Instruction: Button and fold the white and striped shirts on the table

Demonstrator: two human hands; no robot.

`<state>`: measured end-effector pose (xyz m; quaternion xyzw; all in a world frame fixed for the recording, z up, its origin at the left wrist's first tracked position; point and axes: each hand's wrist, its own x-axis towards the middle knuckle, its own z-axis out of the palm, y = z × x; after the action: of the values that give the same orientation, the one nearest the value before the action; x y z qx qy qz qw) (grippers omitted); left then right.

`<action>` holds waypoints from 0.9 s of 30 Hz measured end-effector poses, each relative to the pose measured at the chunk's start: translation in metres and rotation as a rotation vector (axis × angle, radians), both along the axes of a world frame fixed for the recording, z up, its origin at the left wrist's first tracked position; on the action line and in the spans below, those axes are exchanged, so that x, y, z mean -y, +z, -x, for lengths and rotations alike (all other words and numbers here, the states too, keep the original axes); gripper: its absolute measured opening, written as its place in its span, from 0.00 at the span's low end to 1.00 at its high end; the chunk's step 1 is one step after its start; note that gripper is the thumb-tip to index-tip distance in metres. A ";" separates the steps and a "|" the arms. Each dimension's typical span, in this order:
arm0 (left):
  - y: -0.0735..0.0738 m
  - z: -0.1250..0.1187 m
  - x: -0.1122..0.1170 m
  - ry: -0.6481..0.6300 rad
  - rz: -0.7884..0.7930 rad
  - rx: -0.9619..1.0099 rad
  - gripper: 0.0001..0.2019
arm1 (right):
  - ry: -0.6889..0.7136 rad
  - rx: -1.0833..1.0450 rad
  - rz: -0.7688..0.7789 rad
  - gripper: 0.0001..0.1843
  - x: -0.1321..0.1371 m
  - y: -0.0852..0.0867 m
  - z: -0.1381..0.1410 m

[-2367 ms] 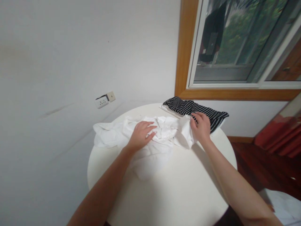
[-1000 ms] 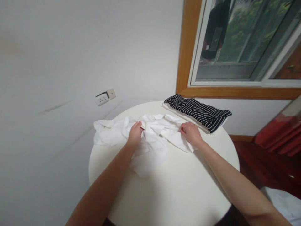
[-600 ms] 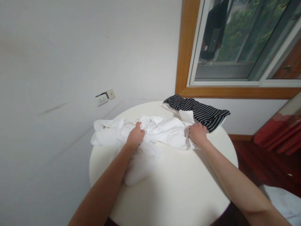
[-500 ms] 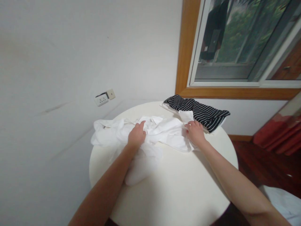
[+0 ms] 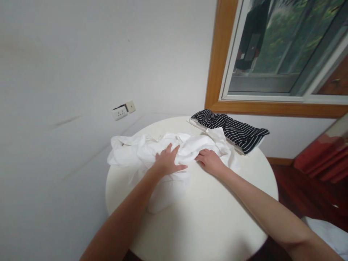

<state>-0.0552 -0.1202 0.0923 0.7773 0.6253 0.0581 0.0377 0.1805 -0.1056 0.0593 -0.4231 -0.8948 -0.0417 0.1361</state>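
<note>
A crumpled white shirt (image 5: 127,151) lies across the round white table (image 5: 212,217), with one part hanging toward me at its left. My left hand (image 5: 168,162) rests on its middle, fingers spread and thumb out to the right. At the near edge, right of the middle, my right hand (image 5: 210,162) has its fingers curled on the cloth; the fingertips are partly hidden. Behind the shirt's right end is a folded black garment with white stripes (image 5: 231,127).
A wall with a socket (image 5: 120,112) stands behind and left of the table. The wood-framed window (image 5: 272,54) is at the back right. A red curtain (image 5: 323,156) hangs at the right, and white cloth (image 5: 326,235) shows at the lower right.
My right hand has moved left from the shirt's right end to its near edge. My left hand has spread its fingers and shifted slightly right and nearer.
</note>
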 end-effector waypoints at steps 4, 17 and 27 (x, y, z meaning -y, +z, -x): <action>0.003 0.003 -0.001 -0.070 0.017 -0.018 0.29 | -0.031 -0.172 0.006 0.15 -0.006 0.004 -0.004; -0.009 0.030 -0.028 -0.005 -0.164 0.025 0.21 | -0.460 -0.553 -0.393 0.17 -0.029 0.032 -0.085; -0.018 0.007 -0.036 0.085 -0.435 0.039 0.24 | -0.087 -0.123 -0.201 0.18 0.003 0.024 -0.023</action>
<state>-0.0619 -0.0842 0.0739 0.7389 0.6292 0.2083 -0.1213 0.2037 -0.1089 0.0835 -0.4474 -0.8569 -0.1109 0.2306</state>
